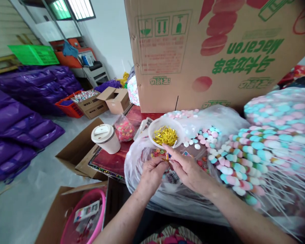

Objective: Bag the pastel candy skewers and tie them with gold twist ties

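Note:
My left hand (152, 171) and my right hand (186, 167) meet over a clear plastic bag (134, 162) of small coloured candies. Both pinch a small clear packet of candies with a gold twist tie (167, 156) at its top. Just beyond the fingers stands a white bowl (155, 127) full of gold twist ties (165, 135). To the right lies a heap of pastel marshmallow skewers (246, 159) on white sticks.
A large cardboard box (213, 51) stands behind the bowl. A lidded paper cup (106, 138) and a small bag of ring candies (124, 130) sit on the red table (112, 161). A pink basket (85, 217) in a carton is at lower left. Purple sacks (20, 112) cover the floor.

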Action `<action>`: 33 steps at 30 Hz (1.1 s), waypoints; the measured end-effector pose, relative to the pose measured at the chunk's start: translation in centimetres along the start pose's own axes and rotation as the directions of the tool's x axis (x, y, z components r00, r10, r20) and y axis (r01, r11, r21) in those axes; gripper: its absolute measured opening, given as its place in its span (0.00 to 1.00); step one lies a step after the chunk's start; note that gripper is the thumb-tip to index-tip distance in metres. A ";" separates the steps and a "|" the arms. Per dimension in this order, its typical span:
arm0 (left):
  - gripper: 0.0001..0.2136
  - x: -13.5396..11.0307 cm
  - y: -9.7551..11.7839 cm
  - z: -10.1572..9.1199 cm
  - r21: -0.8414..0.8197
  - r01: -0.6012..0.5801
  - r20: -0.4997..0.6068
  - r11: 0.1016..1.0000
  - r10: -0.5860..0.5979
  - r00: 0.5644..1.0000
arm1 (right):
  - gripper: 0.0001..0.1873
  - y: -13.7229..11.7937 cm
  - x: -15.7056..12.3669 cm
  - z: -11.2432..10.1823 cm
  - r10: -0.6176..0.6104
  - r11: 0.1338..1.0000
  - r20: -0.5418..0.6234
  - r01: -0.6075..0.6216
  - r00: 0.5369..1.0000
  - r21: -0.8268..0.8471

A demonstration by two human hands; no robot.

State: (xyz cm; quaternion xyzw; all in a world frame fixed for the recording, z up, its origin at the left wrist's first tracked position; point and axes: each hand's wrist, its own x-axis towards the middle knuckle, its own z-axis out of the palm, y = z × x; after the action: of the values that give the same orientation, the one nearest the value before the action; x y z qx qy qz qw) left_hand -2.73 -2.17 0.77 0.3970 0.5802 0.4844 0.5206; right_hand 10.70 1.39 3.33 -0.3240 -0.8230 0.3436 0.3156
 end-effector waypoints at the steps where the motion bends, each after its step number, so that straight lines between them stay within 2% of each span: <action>1: 0.08 -0.1 0.1 -0.1 0.059 -0.046 0.030 0.997 0.044 0.999 | 0.27 0.3 -0.2 -0.1 0.033 0.999 0.009 -0.033 0.999 -0.025; 4: 0.10 -0.4 0.1 -0.4 0.152 -0.185 0.142 0.971 0.164 0.976 | 0.30 0.9 -0.9 -0.2 0.116 0.990 0.002 -0.116 0.993 -0.075; 6: 0.12 -0.5 -0.1 -0.5 0.156 -0.220 0.199 0.963 0.187 0.962 | 0.31 1.3 -1.3 0.3 0.139 0.983 -0.030 -0.142 0.990 -0.116; 7: 0.13 -0.5 -0.4 -0.4 0.132 -0.196 0.191 0.972 0.169 0.967 | 0.31 1.4 -1.5 0.6 0.140 0.980 -0.053 -0.146 0.989 -0.133; 9: 0.16 -0.4 -1.0 -0.2 0.014 -0.061 0.127 0.998 0.059 0.990 | 0.31 1.6 -1.8 1.5 0.147 0.980 -0.137 -0.163 0.980 -0.117; 11: 0.19 -0.3 -1.4 0.0 -0.166 0.095 0.090 0.982 -0.081 0.993 | 0.31 1.6 -2.1 2.0 0.194 0.980 -0.251 -0.199 0.948 0.007; 13: 0.19 -0.3 -1.4 0.1 -0.321 0.189 0.131 0.928 -0.154 0.979 | 0.26 1.4 -2.4 1.9 0.252 0.965 -0.278 -0.219 0.927 0.143; 14: 0.19 -0.3 -1.2 0.1 -0.375 0.229 0.173 0.898 -0.174 0.969 | 0.20 1.3 -2.5 1.5 0.242 0.964 -0.239 -0.205 0.940 0.169; 16: 0.18 -0.5 -0.8 -0.1 -0.433 0.341 0.304 0.835 -0.221 0.927 | 0.10 0.7 -2.7 0.3 0.127 0.981 -0.098 -0.110 0.987 0.158; 18: 0.19 -0.8 -0.3 -0.3 -0.423 0.473 0.474 0.773 -0.256 0.843 | 0.12 0.1 -2.7 -1.1 -0.011 0.985 0.040 0.004 0.999 0.171; 20: 0.21 -1.0 -0.1 -0.4 -0.395 0.550 0.611 0.736 -0.237 0.756 | 0.14 -0.3 -2.7 -1.9 -0.060 0.974 0.111 0.034 0.992 0.224; 21: 0.21 -1.1 0.0 -0.3 -0.401 0.562 0.641 0.723 -0.217 0.736 | 0.14 -0.4 -2.6 -2.0 -0.065 0.971 0.122 0.035 0.990 0.235; 22: 0.22 -1.2 0.1 -0.2 -0.427 0.559 0.640 0.711 -0.199 0.742 | 0.15 -0.4 -2.6 -1.9 -0.066 0.973 0.108 0.040 0.992 0.225; 23: 0.21 -1.2 0.1 0.0 -0.466 0.541 0.610 0.700 -0.189 0.770 | 0.15 -0.3 -2.6 -1.6 -0.068 0.981 0.066 0.055 0.995 0.189; 25: 0.20 -1.2 0.3 0.3 -0.555 0.454 0.477 0.697 -0.180 0.860 | 0.16 0.0 -2.8 -0.8 -0.086 0.996 -0.070 0.088 0.994 0.032; 27: 0.19 -1.2 0.3 0.7 -0.596 0.322 0.317 0.736 -0.153 0.936 | 0.15 0.1 -3.1 -0.2 -0.143 0.976 -0.169 0.112 0.975 -0.185; 29: 0.18 -1.5 0.3 1.0 -0.543 0.209 0.245 0.813 -0.085 0.966 | 0.14 -0.1 -3.6 -0.5 -0.230 0.909 -0.142 0.160 0.963 -0.385; 31: 0.19 -1.9 0.1 1.3 -0.422 0.087 0.193 0.902 -0.004 0.981 | 0.15 -0.6 -4.1 -1.5 -0.329 0.799 -0.089 0.227 0.940 -0.557; 33: 0.24 -2.5 0.1 1.6 -0.300 0.011 0.139 0.954 0.032 0.990 | 0.15 -1.2 -4.8 -2.8 -0.421 0.682 -0.131 0.218 0.898 -0.699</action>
State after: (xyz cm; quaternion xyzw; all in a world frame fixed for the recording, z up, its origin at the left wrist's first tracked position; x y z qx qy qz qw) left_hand -0.75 -4.29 1.47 0.3501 0.4591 0.5400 0.6124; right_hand 15.21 -1.92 4.40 -0.3103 -0.8808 -0.0850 0.3473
